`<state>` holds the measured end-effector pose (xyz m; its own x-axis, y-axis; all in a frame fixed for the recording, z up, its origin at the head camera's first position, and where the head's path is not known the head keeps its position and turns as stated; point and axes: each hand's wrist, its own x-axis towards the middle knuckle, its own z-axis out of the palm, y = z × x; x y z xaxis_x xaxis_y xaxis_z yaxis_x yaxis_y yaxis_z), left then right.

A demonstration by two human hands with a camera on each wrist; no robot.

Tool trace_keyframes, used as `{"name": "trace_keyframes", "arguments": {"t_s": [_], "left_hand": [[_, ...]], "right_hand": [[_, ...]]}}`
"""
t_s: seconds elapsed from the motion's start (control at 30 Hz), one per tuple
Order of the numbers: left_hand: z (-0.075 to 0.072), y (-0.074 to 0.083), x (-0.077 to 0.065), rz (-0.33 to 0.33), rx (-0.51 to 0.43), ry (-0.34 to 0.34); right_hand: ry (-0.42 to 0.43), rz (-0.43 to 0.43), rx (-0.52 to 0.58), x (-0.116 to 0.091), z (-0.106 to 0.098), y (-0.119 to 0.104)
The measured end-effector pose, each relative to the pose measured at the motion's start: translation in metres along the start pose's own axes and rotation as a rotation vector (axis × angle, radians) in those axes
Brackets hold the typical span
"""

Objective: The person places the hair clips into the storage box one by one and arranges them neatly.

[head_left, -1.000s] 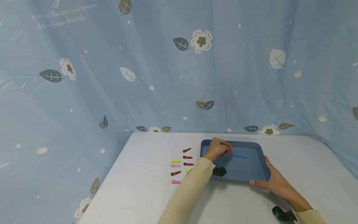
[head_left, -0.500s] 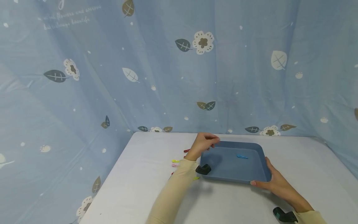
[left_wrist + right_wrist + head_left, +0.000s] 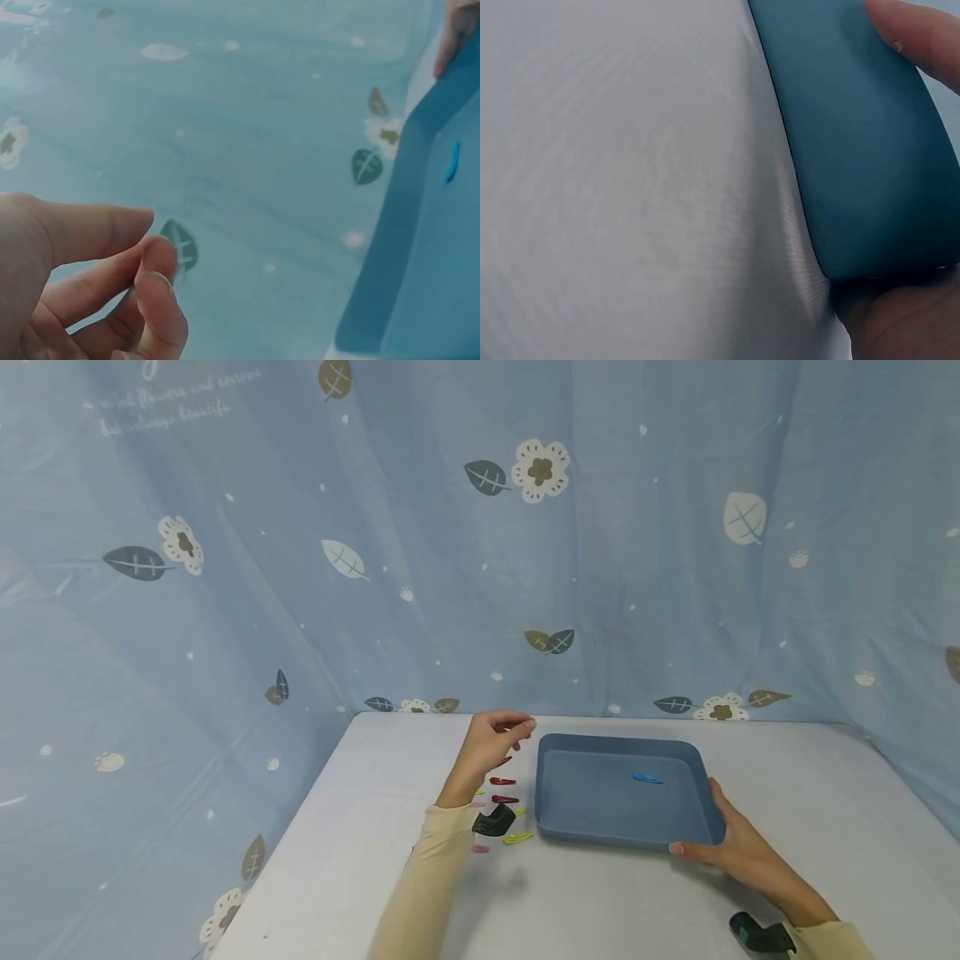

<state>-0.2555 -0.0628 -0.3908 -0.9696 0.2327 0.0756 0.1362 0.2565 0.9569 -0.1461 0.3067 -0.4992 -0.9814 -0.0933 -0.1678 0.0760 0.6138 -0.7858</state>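
My left hand (image 3: 486,750) hovers over the white table, left of the blue tray (image 3: 600,797). In the left wrist view its thumb (image 3: 105,229) and loosely bent fingers hold nothing, with a small gap at the tips. Beneath and beside this hand lie several snap hair clips, among them a red hair clip (image 3: 505,799), a yellow hair clip (image 3: 517,839) and a pink hair clip (image 3: 481,849); the forearm hides some. A blue hair clip (image 3: 648,778) lies inside the tray. My right hand (image 3: 738,847) grips the tray's near right corner, thumb along the front wall.
A white cloth (image 3: 615,902) covers the table. Behind it and to the left hangs a blue curtain (image 3: 450,568) printed with leaves and flowers. Each wrist carries a black camera; the left wrist's camera (image 3: 493,820) sits low over the clips.
My left hand has moved left from above the tray to over the clips, and the blue hair clip stays in the tray. The right hand keeps its grip on the corner.
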Motion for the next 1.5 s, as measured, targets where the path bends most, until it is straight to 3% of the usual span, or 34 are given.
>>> {"name": "trace_keyframes", "arguments": {"t_s": [0.33, 0.77, 1.07, 1.5], "left_hand": [[-0.032, -0.011, -0.016, 0.045, -0.003, 0.124], [-0.061, -0.038, -0.024, -0.057, 0.005, 0.272], [-0.068, -0.053, -0.02, -0.111, 0.038, 0.311], [-0.075, -0.079, -0.017, -0.203, 0.073, 0.316]], "right_hand": [[-0.009, 0.015, -0.038, 0.001, -0.001, -0.005], [-0.013, 0.027, -0.022, 0.0, -0.001, -0.004], [-0.022, 0.042, -0.041, -0.001, -0.004, -0.004], [-0.029, 0.047, -0.028, 0.0, -0.003, -0.004]]}}
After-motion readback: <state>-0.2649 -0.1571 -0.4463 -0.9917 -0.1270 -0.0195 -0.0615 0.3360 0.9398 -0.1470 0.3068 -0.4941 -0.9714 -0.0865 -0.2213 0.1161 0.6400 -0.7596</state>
